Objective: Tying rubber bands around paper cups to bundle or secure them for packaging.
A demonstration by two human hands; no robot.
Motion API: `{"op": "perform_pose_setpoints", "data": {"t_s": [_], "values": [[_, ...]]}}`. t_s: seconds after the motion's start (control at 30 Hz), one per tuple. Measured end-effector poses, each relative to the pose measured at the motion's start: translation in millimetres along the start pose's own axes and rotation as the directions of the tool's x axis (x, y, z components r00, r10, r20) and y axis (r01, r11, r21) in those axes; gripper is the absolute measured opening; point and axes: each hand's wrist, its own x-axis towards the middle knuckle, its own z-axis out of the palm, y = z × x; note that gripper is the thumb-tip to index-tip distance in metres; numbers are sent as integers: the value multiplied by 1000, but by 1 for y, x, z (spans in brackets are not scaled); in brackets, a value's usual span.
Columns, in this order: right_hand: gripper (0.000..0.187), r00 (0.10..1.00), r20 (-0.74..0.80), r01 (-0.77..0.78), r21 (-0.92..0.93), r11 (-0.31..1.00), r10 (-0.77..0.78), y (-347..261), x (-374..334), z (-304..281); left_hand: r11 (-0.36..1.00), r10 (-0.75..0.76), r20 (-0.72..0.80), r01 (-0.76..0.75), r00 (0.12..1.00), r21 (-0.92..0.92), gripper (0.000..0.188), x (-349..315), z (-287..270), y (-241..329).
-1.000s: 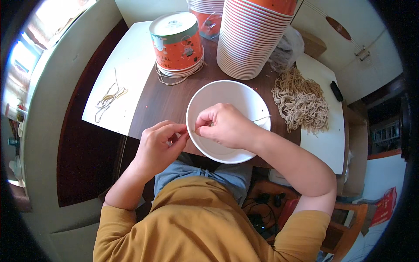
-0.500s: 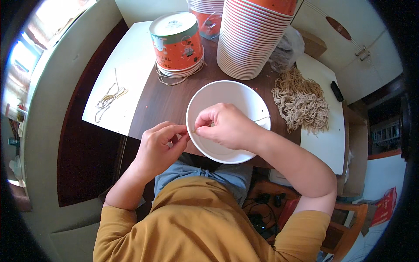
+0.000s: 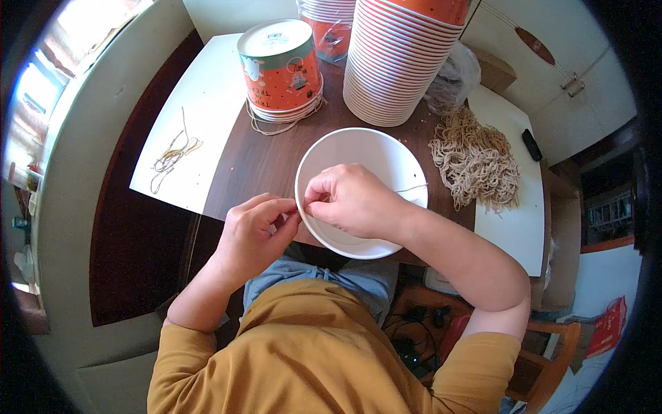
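Note:
An open white paper bucket (image 3: 383,155) stands near the table's front edge, its mouth facing up. My right hand (image 3: 355,200) is inside it, with thumb and forefinger pinched close to the inner left wall. A thin beige cord (image 3: 414,188) crosses the bucket's right wall and runs under my right hand, where the grip hides its end. Outside the left rim, my left hand (image 3: 255,228) is closed in a pinch, fingertips against the wall; what they hold is too small to make out. A small dark hole shows in the wall at the upper right.
Behind stands an upside-down orange and green bucket (image 3: 283,76) with cords around its rim. Beside it rises a tall stack of nested buckets (image 3: 396,65). A heap of beige cords (image 3: 479,162) lies at right, near a black object (image 3: 531,145). Loose cords (image 3: 176,159) lie at left.
My right hand has shifted slightly left, closer to the inner wall. The bucket and my left hand have barely moved.

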Motion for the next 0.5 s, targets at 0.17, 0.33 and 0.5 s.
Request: {"op": "perform_pose_setpoints", "data": {"t_s": [0.17,0.33,0.5], "values": [[14,999,13,-39,-49,998,40,-6,0,0,997,53,-26,-52,998,53,9,-1,3,2],[15,999,20,-31,-131,991,34,-14,-4,-1,994,81,-61,-76,995,75,6,-1,9,1],[37,988,130,-71,-94,993,83,-25,-19,-9,999,-29,-82,25,996,-47,6,-2,13,-6]]}}
